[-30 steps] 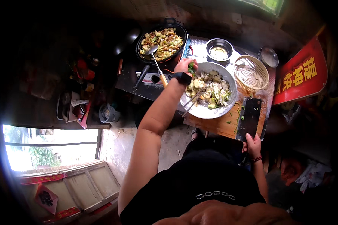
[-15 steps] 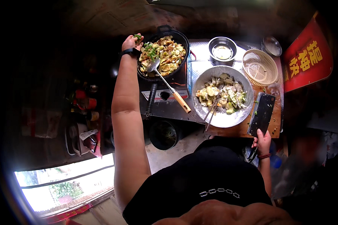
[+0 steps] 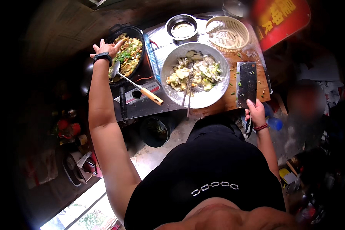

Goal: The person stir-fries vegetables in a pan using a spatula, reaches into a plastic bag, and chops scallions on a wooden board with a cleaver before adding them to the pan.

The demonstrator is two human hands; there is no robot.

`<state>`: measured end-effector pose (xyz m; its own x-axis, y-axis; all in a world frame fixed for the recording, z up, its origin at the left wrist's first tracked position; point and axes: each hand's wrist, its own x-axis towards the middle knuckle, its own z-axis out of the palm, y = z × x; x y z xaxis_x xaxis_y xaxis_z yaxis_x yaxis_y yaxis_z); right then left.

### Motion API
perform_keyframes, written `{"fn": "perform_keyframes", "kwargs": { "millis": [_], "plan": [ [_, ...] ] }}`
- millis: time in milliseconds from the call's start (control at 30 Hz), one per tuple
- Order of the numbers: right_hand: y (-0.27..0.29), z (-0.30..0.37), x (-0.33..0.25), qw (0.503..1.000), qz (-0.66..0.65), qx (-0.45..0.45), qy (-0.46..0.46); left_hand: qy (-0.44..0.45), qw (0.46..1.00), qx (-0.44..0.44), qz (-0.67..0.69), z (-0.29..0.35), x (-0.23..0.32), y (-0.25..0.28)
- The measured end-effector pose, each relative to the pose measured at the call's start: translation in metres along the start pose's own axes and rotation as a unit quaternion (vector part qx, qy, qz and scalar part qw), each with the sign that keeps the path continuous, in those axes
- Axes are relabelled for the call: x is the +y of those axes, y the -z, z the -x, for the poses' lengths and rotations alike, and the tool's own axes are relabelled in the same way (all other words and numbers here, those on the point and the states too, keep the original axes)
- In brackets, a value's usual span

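Observation:
My left hand, wearing a black wristband, reaches over the left rim of a black frying pan with its fingers spread and nothing in them. Chopped green onion lies on the browned, chunky food in the pan. A metal spatula with a wooden handle rests in the food and leans out across the near rim. At the right, my right hand grips the handle of a broad dark cleaver. Green bits cling to its blade, which is over a wooden cutting board.
The pan sits on a gas stove. Right of it, a large metal bowl holds pale, floury pieces and chopsticks. Behind are a small steel bowl and a cream plastic basket. A dark bucket stands below.
The greens between my left fingers have dropped into the pan, and that hand has spread open. The view has shifted, so the counter appears farther left. My right hand keeps hold of the cleaver.

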<state>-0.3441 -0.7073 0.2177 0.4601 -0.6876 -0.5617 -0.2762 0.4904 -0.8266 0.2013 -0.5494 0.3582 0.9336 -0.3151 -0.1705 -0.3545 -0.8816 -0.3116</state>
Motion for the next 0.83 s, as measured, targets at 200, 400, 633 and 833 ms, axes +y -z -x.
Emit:
{"fn": "perform_keyframes", "kwargs": {
  "millis": [200,400,633,833],
  "plan": [
    [0.062,-0.022,0.034,0.994,-0.063,0.088,-0.014,-0.365,0.885,0.255,0.134,0.079,0.085,-0.012],
    [0.131,-0.053,0.058,0.994,-0.011,0.108,-0.024,-0.571,0.711,-0.035,0.409,0.294,0.222,-0.099],
    [0.169,-0.126,-0.018,0.798,0.496,0.088,0.329,-0.399,0.835,-0.003,0.379,0.316,0.336,-0.226],
    [0.175,-0.195,-0.051,0.646,0.634,-0.003,0.424,-0.285,0.873,0.094,0.385,0.285,0.392,-0.233]
  ]
}}
